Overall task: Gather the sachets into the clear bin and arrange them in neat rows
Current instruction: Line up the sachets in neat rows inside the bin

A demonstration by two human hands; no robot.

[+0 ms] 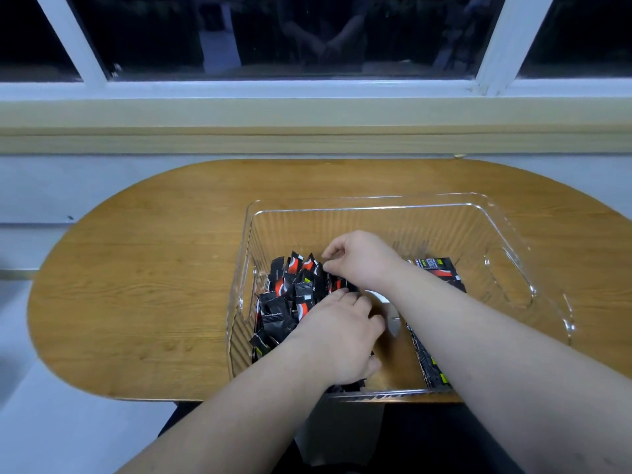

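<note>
Two bare hands work inside a clear bin (376,208) that stands on the right half of an oval wooden table (136,285) below a window (307,87). The bin's long axis runs left to right, with a handle cut-out in each end wall. Black sachets (284,302) with red and white print are packed against its left end. The band they form runs from the near wall toward the far wall; most stand on edge with a crimped end up, and several lean. The left hand (337,336) lies over the near part of this band, fingers bent down along its right flank and holding it. The right hand (359,258) reaches across to the far part, its curled fingertips pinching the tops of the sachets there. A flat row of sachets (439,270) lies on the bin floor beneath the right forearm, lengthwise from near to far; the forearm hides its middle.
</note>
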